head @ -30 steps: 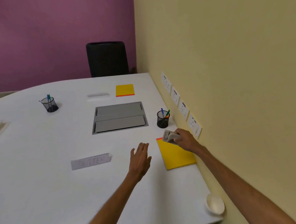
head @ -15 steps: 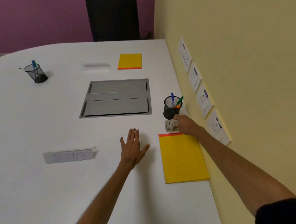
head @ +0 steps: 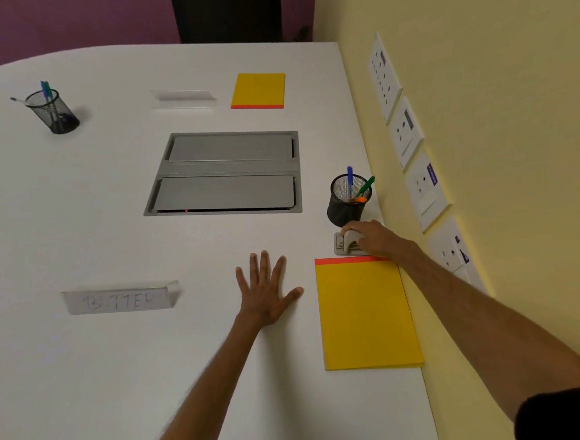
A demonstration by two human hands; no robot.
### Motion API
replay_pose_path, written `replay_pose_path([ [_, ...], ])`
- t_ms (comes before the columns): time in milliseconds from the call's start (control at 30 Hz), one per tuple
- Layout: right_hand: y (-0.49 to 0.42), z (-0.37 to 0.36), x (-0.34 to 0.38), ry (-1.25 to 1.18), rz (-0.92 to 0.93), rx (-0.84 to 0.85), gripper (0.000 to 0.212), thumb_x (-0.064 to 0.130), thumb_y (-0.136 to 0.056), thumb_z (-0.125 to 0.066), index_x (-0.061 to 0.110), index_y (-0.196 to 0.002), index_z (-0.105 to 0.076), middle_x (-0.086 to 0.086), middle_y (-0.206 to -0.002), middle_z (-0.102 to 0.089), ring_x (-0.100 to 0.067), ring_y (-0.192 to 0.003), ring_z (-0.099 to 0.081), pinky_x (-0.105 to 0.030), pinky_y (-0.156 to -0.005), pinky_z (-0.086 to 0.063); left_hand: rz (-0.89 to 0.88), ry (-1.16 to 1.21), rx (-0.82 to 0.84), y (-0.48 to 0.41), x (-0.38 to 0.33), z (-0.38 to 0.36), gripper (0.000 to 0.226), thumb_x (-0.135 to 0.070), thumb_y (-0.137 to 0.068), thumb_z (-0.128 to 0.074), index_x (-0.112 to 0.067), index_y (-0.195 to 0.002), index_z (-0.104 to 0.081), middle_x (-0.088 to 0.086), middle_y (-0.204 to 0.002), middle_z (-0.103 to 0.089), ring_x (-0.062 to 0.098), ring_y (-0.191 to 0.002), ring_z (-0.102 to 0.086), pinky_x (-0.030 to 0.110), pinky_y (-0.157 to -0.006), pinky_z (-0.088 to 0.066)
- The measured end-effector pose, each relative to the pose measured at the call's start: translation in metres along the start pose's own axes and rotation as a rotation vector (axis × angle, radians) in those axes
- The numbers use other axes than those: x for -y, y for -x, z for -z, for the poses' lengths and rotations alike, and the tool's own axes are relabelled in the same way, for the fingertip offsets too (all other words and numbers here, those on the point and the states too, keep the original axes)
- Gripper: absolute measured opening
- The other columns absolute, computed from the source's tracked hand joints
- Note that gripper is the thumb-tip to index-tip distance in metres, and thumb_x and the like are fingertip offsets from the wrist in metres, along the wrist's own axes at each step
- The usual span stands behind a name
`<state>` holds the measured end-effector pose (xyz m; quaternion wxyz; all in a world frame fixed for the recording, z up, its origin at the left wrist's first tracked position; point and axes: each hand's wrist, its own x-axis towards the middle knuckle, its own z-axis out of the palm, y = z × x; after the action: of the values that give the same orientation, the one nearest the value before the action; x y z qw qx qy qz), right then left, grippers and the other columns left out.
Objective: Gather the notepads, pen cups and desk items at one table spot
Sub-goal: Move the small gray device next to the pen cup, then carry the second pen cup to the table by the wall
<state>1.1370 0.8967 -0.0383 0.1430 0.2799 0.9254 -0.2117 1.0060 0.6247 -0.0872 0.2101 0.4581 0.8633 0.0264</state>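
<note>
Fingers point(head: 352, 227) of the right hand point(head: 372, 239) curl over a small grey metal hole punch point(head: 344, 243), gripping it where it sits on the white table point(head: 86, 371), between the near black mesh pen cup point(head: 347, 202) and the red-edged top of the large yellow notepad point(head: 367, 314). That tight cluster by the yellow wall looks like the chosen gathering spot. The left hand point(head: 264, 290) lies flat on the table with fingers spread wide, holding nothing, probably bracing the reach. Counted: two yellow notepads, the smaller one point(head: 258, 90) far off; two pen cups, the second point(head: 52, 111) at far left; two name cards, one lettered point(head: 119, 299), one blank point(head: 184, 96); one punch.
</note>
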Motion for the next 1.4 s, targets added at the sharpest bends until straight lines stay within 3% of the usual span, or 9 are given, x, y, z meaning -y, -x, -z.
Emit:
replay_pose_path([
  [233, 0.0, -0.006, 0.0, 0.066, -0.027, -0.062, 0.042, 0.018, -0.096, -0.052, 0.026, -0.136, -0.045, -0.011, -0.122, -0.052, -0.023, -0.111, -0.047, -0.035, -0.09, -0.047, 0.003, 0.005, -0.011, 0.001, 0.001, -0.002, 0.105, -0.09, -0.061, 0.016, -0.033, -0.15, 0.019, 0.007, -0.152, 0.034, 0.03, -0.139, 0.036, 0.061, -0.11, 0.019],
  [533, 0.004, -0.001, 0.006, 0.122, -0.004, -0.078, 0.05, 0.012, -0.093, -0.058, 0.026, -0.139, -0.045, -0.01, -0.127, -0.052, -0.024, -0.116, -0.048, -0.035, -0.093, -0.047, 0.009, -0.004, 0.002, 0.003, 0.0, -0.001, 0.098, -0.086, -0.067, 0.007, -0.034, -0.15, 0.02, 0.004, -0.149, 0.037, 0.028, -0.14, 0.035, 0.059, -0.11, 0.02],
  [633, 0.016, 0.001, 0.017, 0.176, -0.019, -0.181, 0.054, 0.014, -0.09, -0.062, 0.025, -0.139, -0.044, -0.007, -0.133, -0.048, -0.023, -0.122, -0.044, -0.038, -0.09, -0.048, 0.007, -0.005, 0.032, 0.006, 0.001, 0.005, 0.098, -0.087, -0.068, 0.006, -0.034, -0.15, 0.018, 0.005, -0.152, 0.034, 0.028, -0.141, 0.033, 0.059, -0.111, 0.017],
  [767, 0.036, -0.009, 0.047, 0.093, -0.047, -0.368, 0.047, 0.019, -0.09, -0.06, 0.02, -0.136, -0.047, -0.007, -0.132, -0.05, -0.023, -0.123, -0.045, -0.039, -0.09, -0.047, -0.017, 0.022, 0.118, 0.011, 0.006, 0.03, 0.079, -0.072, -0.09, -0.019, -0.032, -0.154, 0.005, 0.007, -0.161, 0.016, 0.027, -0.148, 0.018, 0.059, -0.115, 0.003],
  [867, 0.052, -0.012, 0.079, -0.079, -0.001, -0.385, 0.038, 0.023, -0.094, -0.058, 0.018, -0.131, -0.051, -0.005, -0.132, -0.053, -0.025, -0.124, -0.047, -0.042, -0.098, -0.043, -0.033, 0.096, 0.011, 0.026, 0.012, 0.05, 0.071, -0.065, -0.094, -0.028, -0.03, -0.153, -0.01, 0.005, -0.161, -0.012, 0.023, -0.149, -0.006, 0.055, -0.114, -0.017],
  [933, 0.063, -0.009, 0.099, -0.108, 0.042, -0.363, 0.036, 0.026, -0.096, -0.055, 0.018, -0.131, -0.051, -0.005, -0.135, -0.052, -0.024, -0.126, -0.045, -0.041, -0.099, -0.042, -0.021, 0.15, -0.092, 0.043, 0.021, 0.063, 0.068, -0.063, -0.095, -0.029, -0.029, -0.152, -0.015, 0.004, -0.159, -0.019, 0.022, -0.148, -0.013, 0.053, -0.115, -0.022],
  [1133, 0.11, 0.003, 0.168, -0.199, 0.123, -0.454, 0.037, 0.037, -0.102, -0.037, 0.016, -0.129, -0.053, -0.005, -0.129, -0.054, -0.023, -0.121, -0.047, -0.046, -0.097, -0.043, 0.022, 0.224, -0.324, 0.116, 0.053, 0.109, 0.069, -0.061, -0.096, -0.026, -0.02, -0.152, -0.021, 0.003, -0.16, -0.02, 0.02, -0.148, -0.015, 0.049, -0.118, -0.02],
  [1400, 0.191, 0.031, 0.288, -0.115, 0.175, -0.531, 0.041, 0.04, -0.103, -0.032, 0.018, -0.134, -0.048, -0.001, -0.136, -0.048, -0.022, -0.128, -0.041, -0.044, -0.101, -0.032, 0.041, 0.135, -0.436, 0.243, 0.104, 0.196, 0.075, -0.061, -0.097, -0.023, -0.013, -0.154, -0.011, 0.005, -0.162, -0.015, 0.02, -0.149, -0.012, 0.048, -0.118, -0.019],
])
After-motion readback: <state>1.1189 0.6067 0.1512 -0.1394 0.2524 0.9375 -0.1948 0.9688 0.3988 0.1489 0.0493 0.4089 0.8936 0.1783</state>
